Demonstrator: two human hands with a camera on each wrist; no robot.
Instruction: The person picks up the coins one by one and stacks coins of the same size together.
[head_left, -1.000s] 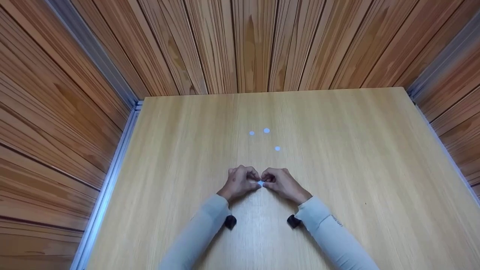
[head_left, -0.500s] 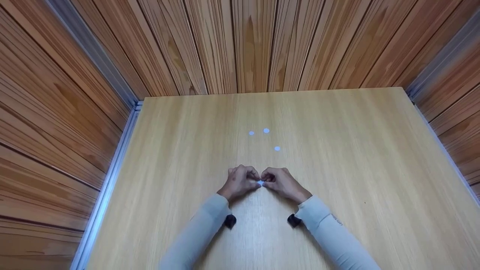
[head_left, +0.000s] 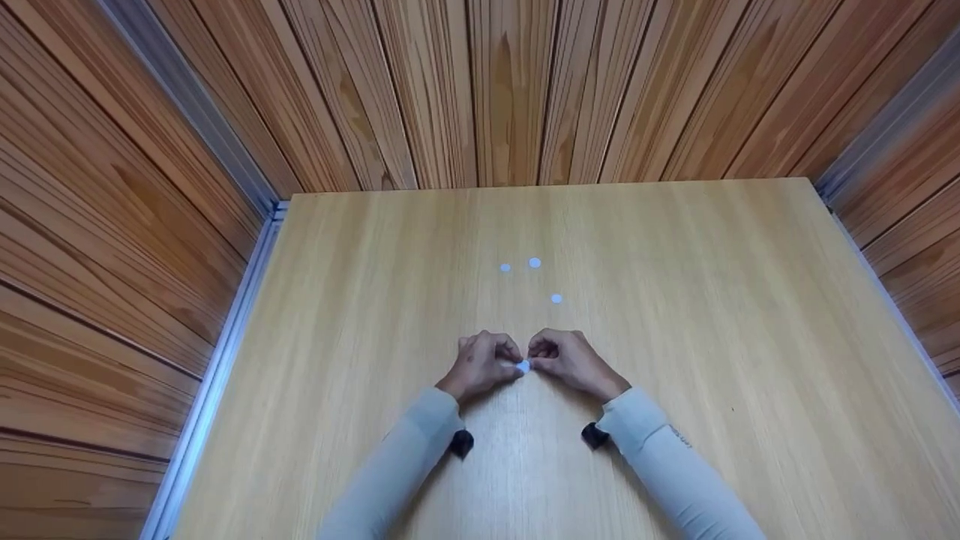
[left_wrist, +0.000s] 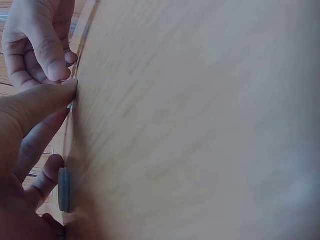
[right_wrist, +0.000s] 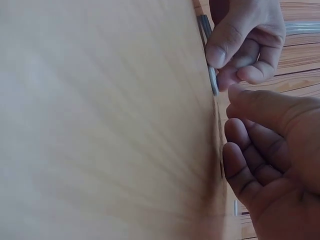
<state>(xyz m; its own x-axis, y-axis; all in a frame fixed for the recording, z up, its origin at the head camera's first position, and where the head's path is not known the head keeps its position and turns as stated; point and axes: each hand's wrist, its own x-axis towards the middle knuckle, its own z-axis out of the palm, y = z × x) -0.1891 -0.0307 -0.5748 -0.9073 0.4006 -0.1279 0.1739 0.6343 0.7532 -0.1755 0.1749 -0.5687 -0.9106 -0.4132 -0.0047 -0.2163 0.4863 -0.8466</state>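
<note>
place: test booth | wood-panelled walls (head_left: 487, 90) | bare table (head_left: 712, 337)

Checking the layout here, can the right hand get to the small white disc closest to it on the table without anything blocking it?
Probably yes. The nearest white disc lies just beyond the right hand, with only bare table between them. Both hands now meet at another small white piece.

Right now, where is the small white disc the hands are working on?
In the head view, the small white disc is pinched between left hand and right hand, near the table's middle.
</note>
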